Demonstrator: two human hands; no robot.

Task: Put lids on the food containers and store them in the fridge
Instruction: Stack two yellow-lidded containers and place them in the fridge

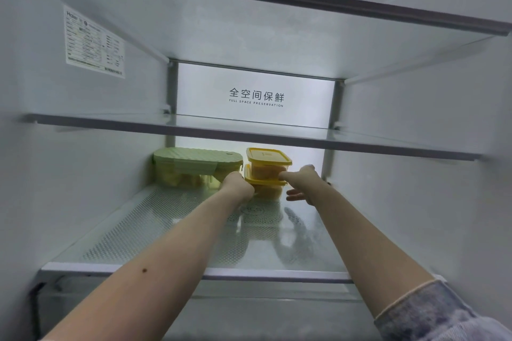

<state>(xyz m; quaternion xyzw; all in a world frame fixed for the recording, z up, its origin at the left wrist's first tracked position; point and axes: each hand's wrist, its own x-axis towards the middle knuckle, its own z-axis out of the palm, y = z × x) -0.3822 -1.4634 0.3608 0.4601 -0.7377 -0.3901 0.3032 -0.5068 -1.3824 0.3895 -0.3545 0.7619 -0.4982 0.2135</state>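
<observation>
fridge (91,147) interior fills our view, and we take the green box (194,166) at the back of the lowest glass shelf (166,230) as our landmark. it sits lidded toward the left rear of that shelf, with pale yellow food showing through its clear wall. just to the right of the green box stand two yellow tubs, one stacked on the other: the upper tub (268,165) has its yellow lid on and rests squarely on the lid of the lower tub (267,189), which stands on the shelf.

our left hand (237,185) reaches in between the green box and the stack, fingers curled against the left side of the lower tub; we take it to be gripping that tub, though the fingertips are hidden behind the knuckles. our right hand (300,181) is on the far side of the stack from the green box, thumb touching the right wall of the upper tub at its base and the other fingers spread loose below, near the lower tub; it is relaxed rather than clenched, steadying and not clasping.

above the green box runs an empty-looking glass shelf (249,135), and behind that a lit panel (256,97) printed with "full space preservation". up and left of the green box a label (94,41) is stuck on the side wall. a grey-blue sleeve (443,313) covers our right arm near the elbow.
</observation>
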